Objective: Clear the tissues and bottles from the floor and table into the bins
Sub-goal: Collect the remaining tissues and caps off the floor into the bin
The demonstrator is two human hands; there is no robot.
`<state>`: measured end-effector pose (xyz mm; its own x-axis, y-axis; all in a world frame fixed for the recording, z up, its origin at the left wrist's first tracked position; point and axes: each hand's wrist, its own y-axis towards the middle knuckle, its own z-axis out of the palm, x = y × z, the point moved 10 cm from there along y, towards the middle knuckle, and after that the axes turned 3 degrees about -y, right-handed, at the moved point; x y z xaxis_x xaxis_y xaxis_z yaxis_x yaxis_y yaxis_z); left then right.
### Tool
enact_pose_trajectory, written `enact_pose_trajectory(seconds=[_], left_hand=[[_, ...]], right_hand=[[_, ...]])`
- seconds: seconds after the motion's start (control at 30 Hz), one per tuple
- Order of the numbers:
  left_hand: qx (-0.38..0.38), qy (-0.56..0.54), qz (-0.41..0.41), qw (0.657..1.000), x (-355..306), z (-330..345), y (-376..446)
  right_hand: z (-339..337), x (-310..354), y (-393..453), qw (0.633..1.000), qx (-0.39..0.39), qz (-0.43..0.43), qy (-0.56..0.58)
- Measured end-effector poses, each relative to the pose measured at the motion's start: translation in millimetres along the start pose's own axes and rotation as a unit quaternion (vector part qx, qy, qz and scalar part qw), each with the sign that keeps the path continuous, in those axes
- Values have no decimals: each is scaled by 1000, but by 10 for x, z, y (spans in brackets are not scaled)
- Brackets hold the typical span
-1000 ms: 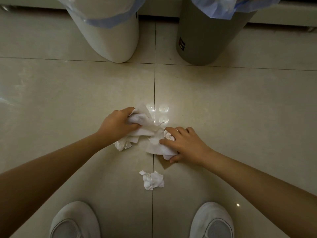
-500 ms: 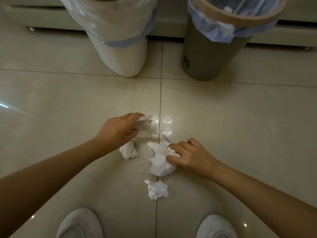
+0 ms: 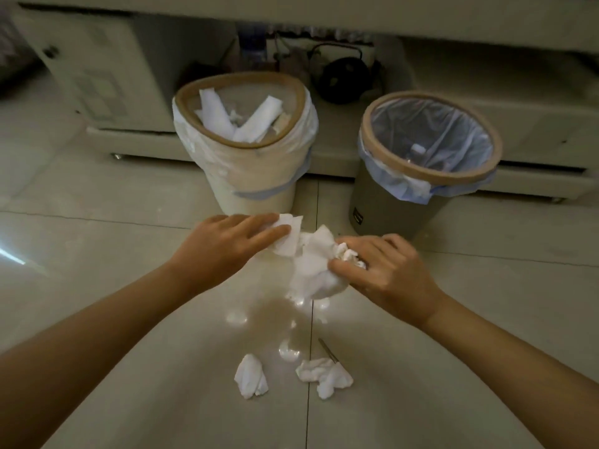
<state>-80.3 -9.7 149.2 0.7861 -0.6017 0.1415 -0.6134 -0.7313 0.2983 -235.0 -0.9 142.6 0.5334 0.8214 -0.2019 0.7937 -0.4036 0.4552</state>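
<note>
My left hand [image 3: 227, 247] pinches a white tissue [image 3: 288, 236] just in front of the white bin [image 3: 256, 186], which holds several tissues. My right hand [image 3: 385, 270] grips a bigger wad of crumpled tissues [image 3: 312, 267], held above the floor between the two bins. The grey bin [image 3: 382, 202] with a blue liner stands to the right, and a bottle cap shows inside it. Two crumpled tissues lie on the tiles below my hands: one on the left [image 3: 251, 375], one on the right [image 3: 325, 375].
A thin hairpin-like object [image 3: 328, 350] lies on the tile by the right floor tissue. A low white cabinet [image 3: 518, 131] runs behind the bins, with a dark round object [image 3: 345, 79] and cables in its recess. Light glare spots mark the glossy floor.
Both hands have lifted off the floor with their tissues and moved toward the bins. The view has tilted up, showing the bin openings. Two tissues stay on the floor.
</note>
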Motion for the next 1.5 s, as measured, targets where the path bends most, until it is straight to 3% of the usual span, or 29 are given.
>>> enact_pose_trajectory(seconds=[0.27,0.37,0.47,0.63,0.7,0.83,0.97,1.07,1.13,1.27,1.5], left_hand=[[-98,94,-21,991,1002,-897,646],[-81,128,-39,988,1409,-890,887],[-28,144,-79,986,1756,-653,1062],[94,97,-169,976,2139,129,1142],[119,31,-202,972,2282,292,1130],[156,-123,-231,952,2438,540,1115],[297,-112,-265,910,2482,879,1025],[372,-60,-263,888,2482,965,992],[318,-46,-252,913,2439,831,1057],[124,-58,-272,952,2376,375,1062],[-125,-89,-261,953,1703,-299,710]], right_hand=[[-524,-578,1266,989,-134,5,-64],[-491,-735,1720,984,-152,23,-95],[-221,-861,2096,983,-122,54,-128],[446,-979,2493,987,-25,109,-119],[804,-1046,2612,985,70,143,-68],[1489,-1189,2583,900,322,262,132],[1761,-1126,2520,859,453,231,62],[1844,-1104,2488,850,483,209,-8],[1795,-1117,2553,873,436,219,7],[1470,-1123,2601,924,288,247,53],[645,-792,2298,965,80,229,96]])
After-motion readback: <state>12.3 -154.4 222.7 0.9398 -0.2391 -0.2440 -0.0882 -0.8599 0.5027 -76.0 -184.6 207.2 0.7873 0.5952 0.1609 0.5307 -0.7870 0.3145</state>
